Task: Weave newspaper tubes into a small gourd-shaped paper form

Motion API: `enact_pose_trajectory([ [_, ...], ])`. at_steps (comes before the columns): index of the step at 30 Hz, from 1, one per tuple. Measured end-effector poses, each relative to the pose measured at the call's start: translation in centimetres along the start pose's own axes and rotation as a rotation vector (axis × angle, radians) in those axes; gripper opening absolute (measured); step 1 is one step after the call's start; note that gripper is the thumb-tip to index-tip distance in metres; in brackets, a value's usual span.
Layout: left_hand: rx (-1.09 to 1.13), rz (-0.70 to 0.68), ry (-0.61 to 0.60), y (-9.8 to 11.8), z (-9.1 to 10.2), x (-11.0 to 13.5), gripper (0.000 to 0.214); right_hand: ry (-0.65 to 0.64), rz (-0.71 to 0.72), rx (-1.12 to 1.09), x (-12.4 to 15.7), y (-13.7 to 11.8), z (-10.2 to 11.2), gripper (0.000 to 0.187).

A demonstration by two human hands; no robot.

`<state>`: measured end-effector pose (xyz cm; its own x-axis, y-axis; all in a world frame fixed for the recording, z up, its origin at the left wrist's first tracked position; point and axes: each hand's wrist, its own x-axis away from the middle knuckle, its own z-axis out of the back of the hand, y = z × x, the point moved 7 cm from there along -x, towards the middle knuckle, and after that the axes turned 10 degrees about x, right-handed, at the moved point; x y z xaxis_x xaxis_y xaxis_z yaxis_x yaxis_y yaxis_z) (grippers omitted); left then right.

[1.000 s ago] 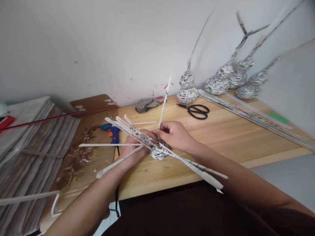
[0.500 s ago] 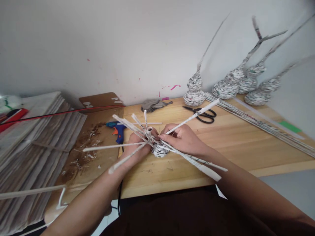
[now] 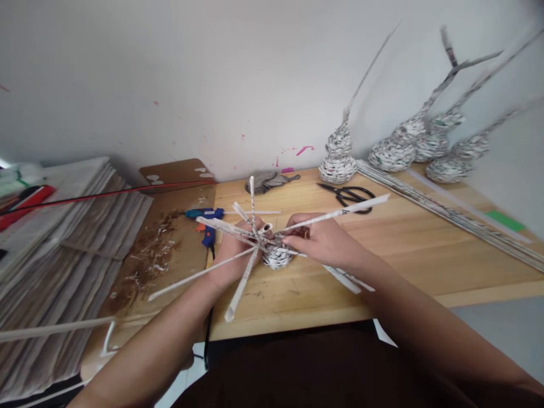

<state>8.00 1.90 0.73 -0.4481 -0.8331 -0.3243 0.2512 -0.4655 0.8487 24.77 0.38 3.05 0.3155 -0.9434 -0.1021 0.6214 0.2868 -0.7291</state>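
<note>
1. Now the long tube (image 3: 368, 204) leans out to the right, low across the scissors (image 3: 338, 191) in my view; half a second ago it pointed more steeply, and a second ago it stood almost upright.
2. Accordingly, I judge that in this weaving it is being folded down and laid over its neighbours.
3. Right hand (image 3: 318, 241): thumb and forefinger pinched at the base of that tube, against the rim of the piece.
4. Left hand (image 3: 232, 243): appears wrapped about the far left side of the piece, steadying it; most of the fingertips are hidden.
5. The piece (image 3: 277, 258) sits between both hands over the table (image 3: 297, 309); I cannot tell whether its base touches the wood.
6. Against the earlier view, the front tube (image 3: 241, 286) points more directly at me, the left tube (image 3: 187, 279) slopes lower, and the rear tube (image 3: 252, 198) shows longer. I read this as a turn of the piece.
7. The right pair (image 3: 342, 277) is now partly covered by my right hand.
</note>
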Motion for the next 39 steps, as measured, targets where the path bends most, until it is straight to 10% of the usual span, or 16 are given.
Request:
enact_pose_trajectory([
  [12, 0.040, 0.051, 0.031, 0.8, 0.2, -0.3, 0.016, -0.155, 0.166, 0.355, 0.2, 0.1, 0.5, 0.015],
  [19, 0.095, 0.131, 0.039, 0.7, 0.3, -0.6, 0.016, 0.039, 0.320, 0.674, -0.1, -1.4, 0.5, 0.006],
  [30, 0.131, 0.200, 0.068, 0.9, 0.3, -0.7, 0.010, 0.255, 0.512, 0.450, 0.8, -3.1, -0.5, 0.019],
  [39, 0.201, 0.201, 0.091, 0.4, 0.4, -0.5, 0.015, 0.157, 0.307, 0.092, 0.9, -3.0, -1.0, 0.014],
])
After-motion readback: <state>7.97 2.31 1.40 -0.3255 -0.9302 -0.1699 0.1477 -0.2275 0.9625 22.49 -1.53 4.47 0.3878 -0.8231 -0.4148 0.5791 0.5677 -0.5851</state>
